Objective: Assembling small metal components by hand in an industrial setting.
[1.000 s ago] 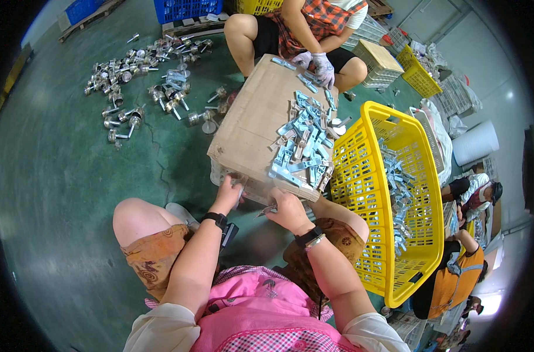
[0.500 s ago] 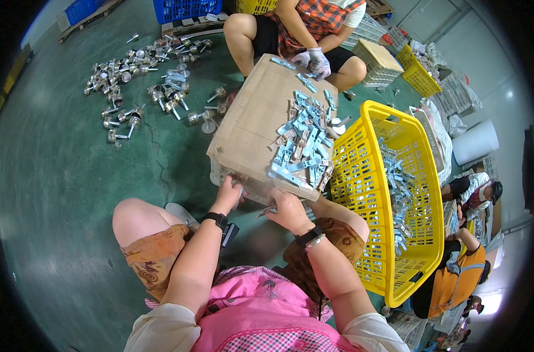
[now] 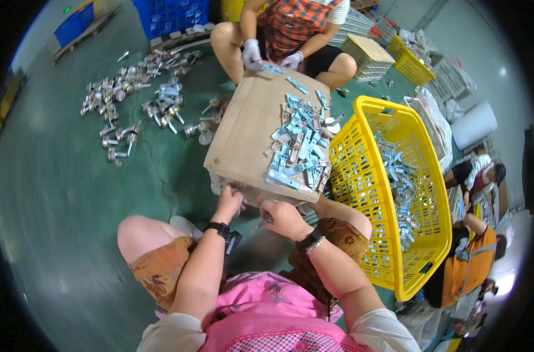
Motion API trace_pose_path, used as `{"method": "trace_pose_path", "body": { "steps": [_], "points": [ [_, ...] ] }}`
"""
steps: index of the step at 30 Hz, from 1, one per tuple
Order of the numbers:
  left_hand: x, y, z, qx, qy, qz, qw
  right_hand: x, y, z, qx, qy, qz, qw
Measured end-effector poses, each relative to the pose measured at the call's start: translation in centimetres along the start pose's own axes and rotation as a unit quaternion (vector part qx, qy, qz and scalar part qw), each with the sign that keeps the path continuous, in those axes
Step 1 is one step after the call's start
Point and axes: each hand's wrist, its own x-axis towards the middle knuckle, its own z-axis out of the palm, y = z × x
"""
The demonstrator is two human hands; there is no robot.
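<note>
A cardboard-topped box (image 3: pixel 237 141) stands between my knees. Blue and grey plastic clips (image 3: pixel 299 144) like clothes pegs lie heaped on its right half. My left hand (image 3: pixel 229 205) is closed at the box's near lower edge, fingers curled around something I cannot make out. Beside it, to the right, my right hand (image 3: pixel 283 219) is closed on a small grey metal-looking piece (image 3: pixel 261 224), which sticks out to its left. The two hands are slightly apart, just below the near edge.
A tall yellow basket (image 3: pixel 361 176) with many clips stands close on my right. Metal fittings with pale rods (image 3: pixel 117 94) are scattered over the green floor, front left. Opposite sits a person in a checked apron (image 3: pixel 296 26), gloved hands at the box's far edge. Other people work far right.
The other person's gloved hands, together before, are now apart, one at the box's far left corner on a clip. My view has shifted slightly; my hands stay at the near edge.
</note>
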Motion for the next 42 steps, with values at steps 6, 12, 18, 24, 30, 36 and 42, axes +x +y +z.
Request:
{"method": "trace_pose_path", "body": {
  "steps": [6, 12, 18, 24, 30, 36, 42],
  "points": [
    [0.0, 0.0, 0.3, -0.030, -0.029, -0.012, 0.999, -1.3, -0.1, 0.4, -0.105, -0.011, -0.005, 0.994],
    [0.5, -0.3, 1.1, -0.009, -0.021, -0.005, 1.000, -6.6, -4.4, 1.6, -0.116, 0.050, 0.007, 0.992],
    [0.7, -0.3, 0.9, 0.000, -0.041, 0.005, 0.999, -9.9, -8.1, 1.2, -0.036, 0.030, 0.064, 0.997],
    [0.8, -0.3, 0.1, -0.010, -0.032, 0.000, 0.999, -8.9, -8.8, 1.1, -0.011, 0.089, 0.070, 0.993],
    [0.6, 0.2, 0.6, 0.025, -0.030, 0.001, 0.999, -7.9, -5.3, 3.9, 0.111, 0.089, 0.144, 0.979],
    [0.4, 1.0, 0.5, 0.040, -0.034, -0.016, 0.998, -4.9, 2.1, 7.5, 0.076, 0.076, 0.204, 0.973],
    [-0.4, 2.0, 1.0, 0.005, -0.014, -0.046, 0.999, -6.7, 9.4, 13.9, 0.022, -0.064, 0.369, 0.927]
  ]
}}
